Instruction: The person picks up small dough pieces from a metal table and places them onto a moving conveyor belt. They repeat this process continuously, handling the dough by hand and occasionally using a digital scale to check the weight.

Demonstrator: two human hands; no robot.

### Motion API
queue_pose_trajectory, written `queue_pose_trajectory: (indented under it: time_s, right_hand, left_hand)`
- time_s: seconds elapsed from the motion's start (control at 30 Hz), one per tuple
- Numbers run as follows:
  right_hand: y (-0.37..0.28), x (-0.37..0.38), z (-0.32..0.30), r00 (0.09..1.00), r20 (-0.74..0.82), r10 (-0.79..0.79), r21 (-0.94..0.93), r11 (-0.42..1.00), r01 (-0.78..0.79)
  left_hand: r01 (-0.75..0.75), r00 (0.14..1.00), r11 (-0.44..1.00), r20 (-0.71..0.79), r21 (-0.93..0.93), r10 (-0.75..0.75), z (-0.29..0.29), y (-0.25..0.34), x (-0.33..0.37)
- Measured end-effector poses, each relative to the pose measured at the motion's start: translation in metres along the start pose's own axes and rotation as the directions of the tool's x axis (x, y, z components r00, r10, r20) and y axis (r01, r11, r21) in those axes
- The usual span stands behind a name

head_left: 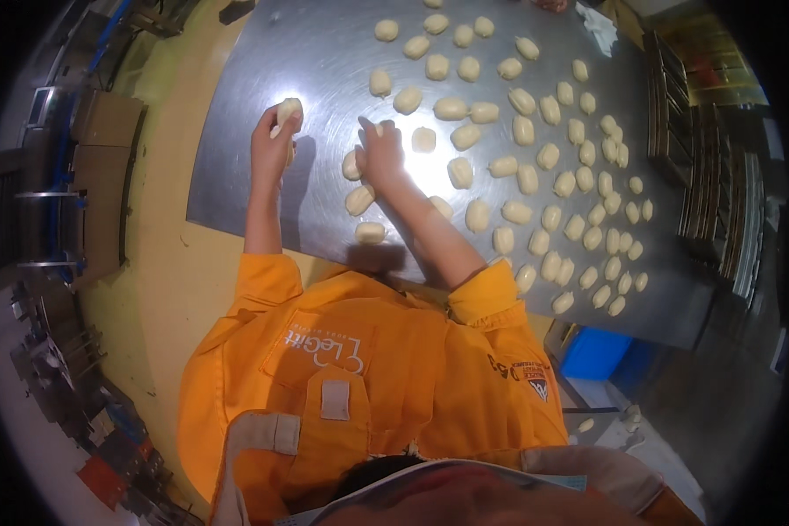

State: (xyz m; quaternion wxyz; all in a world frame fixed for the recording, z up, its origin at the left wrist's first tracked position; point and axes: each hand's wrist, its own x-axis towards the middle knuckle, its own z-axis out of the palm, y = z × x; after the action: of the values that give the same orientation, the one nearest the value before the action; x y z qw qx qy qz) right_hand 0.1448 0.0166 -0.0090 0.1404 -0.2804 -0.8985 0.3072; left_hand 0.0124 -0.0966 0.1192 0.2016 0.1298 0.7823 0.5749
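My left hand (270, 140) is raised over the left part of the steel table (237, 171). Its fingers and thumb are closed around a pale dough piece (289, 110). Farther right, my right hand (382, 162) is low over the tabletop, its fingers bent over another dough piece (379, 130) that shows only in part. A flatter, rounder dough piece (423, 139) lies just right of that hand. On its near side sit a plump dough roll (359, 200) and one more roll (370, 232) near the table's front edge.
Several rows of small dough rolls (523, 131) cover the table's middle and right. A white cloth or bag (598, 31) lies at the far right edge. Stacked trays (719, 193) stand beyond the right side. A blue bin (594, 352) is below the near right edge.
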Motion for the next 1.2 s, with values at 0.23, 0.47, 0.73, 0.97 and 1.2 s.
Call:
queue_pose_trajectory:
  time_s: [0.23, 0.47, 0.73, 0.97, 1.2]
  right_hand:
    - [-0.007, -0.004, -0.037, 0.995, -0.001, -0.102, -0.147, 0.984, 0.101]
    - [-0.004, -0.110, -0.107, 0.994, -0.112, 0.012, 0.170, 0.985, 0.007]
    - [0.031, -0.275, -0.168, 0.681, -0.393, 0.619, 0.187, 0.778, -0.600]
    - [0.020, -0.327, -0.181, 0.379, -0.608, 0.697, 0.259, 0.626, -0.735]
    - [-0.001, -0.394, -0.125, 0.405, -0.631, 0.661, 0.309, 0.694, -0.650]
  left_hand:
    - [-0.292, 0.955, 0.914, 0.144, 0.283, 0.260, 0.098, 0.011, 0.113]
    - [-0.539, 0.827, 0.577, 0.515, 0.613, 0.225, 0.264, 0.019, 0.278]
    - [-0.302, 0.871, 0.878, 0.482, 0.372, 0.095, 0.335, 0.032, 0.358]
    - [-0.143, 0.827, 0.986, 0.558, 0.091, 0.069, 0.424, 0.036, 0.369]
    - [-0.604, 0.680, 0.762, 0.348, -0.233, 0.646, 0.452, 0.052, 0.184]
